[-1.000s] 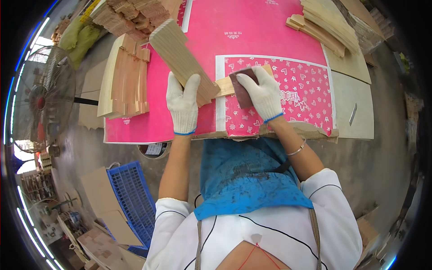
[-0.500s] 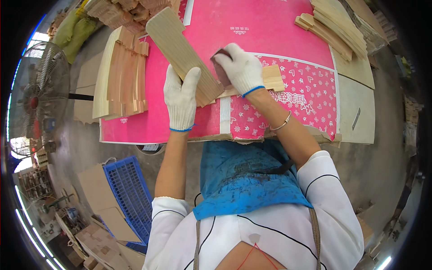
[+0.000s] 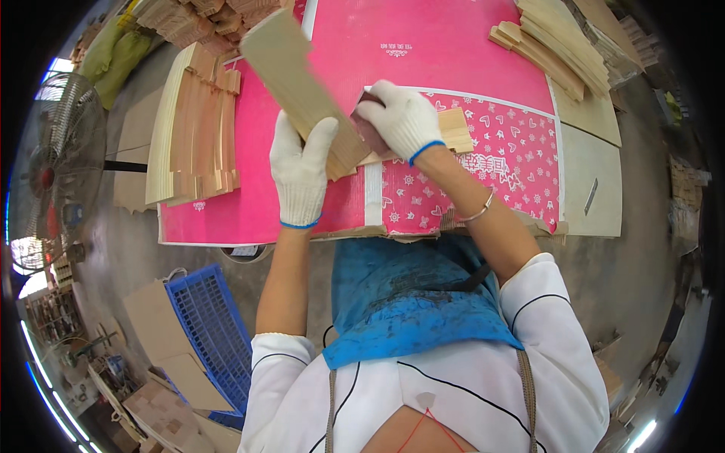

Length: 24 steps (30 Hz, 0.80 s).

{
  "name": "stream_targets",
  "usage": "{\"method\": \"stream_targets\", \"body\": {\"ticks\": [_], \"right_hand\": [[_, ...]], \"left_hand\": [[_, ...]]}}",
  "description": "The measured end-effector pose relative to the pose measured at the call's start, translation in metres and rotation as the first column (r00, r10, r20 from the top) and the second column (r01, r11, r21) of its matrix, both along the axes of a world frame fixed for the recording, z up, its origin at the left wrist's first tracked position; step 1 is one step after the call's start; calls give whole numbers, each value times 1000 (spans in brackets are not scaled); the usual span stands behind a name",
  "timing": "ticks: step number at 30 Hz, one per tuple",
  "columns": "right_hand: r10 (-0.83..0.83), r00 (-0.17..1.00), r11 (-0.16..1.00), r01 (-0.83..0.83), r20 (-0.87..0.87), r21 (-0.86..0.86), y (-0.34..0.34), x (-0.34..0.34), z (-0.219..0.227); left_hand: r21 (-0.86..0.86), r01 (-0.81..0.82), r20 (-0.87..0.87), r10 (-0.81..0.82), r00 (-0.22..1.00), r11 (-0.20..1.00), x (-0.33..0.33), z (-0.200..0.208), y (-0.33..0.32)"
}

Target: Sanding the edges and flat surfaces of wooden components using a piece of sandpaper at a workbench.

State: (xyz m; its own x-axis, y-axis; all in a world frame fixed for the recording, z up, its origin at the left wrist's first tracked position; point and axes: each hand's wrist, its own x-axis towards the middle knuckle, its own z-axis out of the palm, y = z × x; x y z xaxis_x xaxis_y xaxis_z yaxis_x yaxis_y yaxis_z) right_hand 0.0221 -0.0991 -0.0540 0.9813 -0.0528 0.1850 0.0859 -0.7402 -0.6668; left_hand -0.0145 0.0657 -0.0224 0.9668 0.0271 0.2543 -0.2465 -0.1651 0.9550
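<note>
A pale wooden board (image 3: 298, 83) with a notched far end slants over the pink-covered table. My left hand (image 3: 300, 162), in a white knit glove, is closed around its left edge, thumb on the upper face. My gloved right hand (image 3: 404, 117) pinches a dark reddish-brown sheet that looks like sandpaper (image 3: 370, 136) against the board's right edge near its lower end. Another light wooden piece (image 3: 455, 130) lies on the table, partly hidden under my right hand. The fingertips beneath the board and the sheet are hidden.
Stacked curved wooden pieces (image 3: 200, 121) stand on the table's left, with more wood (image 3: 189, 26) piled behind. Further wooden strips (image 3: 563, 45) lie at the far right. A standing fan (image 3: 49, 177) is on the left. Below it a blue plastic crate (image 3: 211, 325) leans beside cardboard.
The board and my left hand have shifted slightly left. My right hand with the sheet has moved a little down along the board's edge.
</note>
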Motion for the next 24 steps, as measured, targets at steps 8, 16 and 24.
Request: {"method": "stream_targets", "body": {"ticks": [8,16,24], "right_hand": [[10,1000,993,-13,26,117,-7,-8,6],[-25,1000,996,24,-11,-84,8,23,4],[-52,997,979,40,57,201,-7,-15,6]], "left_hand": [[-12,0,-23,-1,1000,1000,-3,4,2],[-42,3,-31,-4,1000,999,-5,2,0],[14,-6,22,6,1000,1000,1,-2,3]]}}
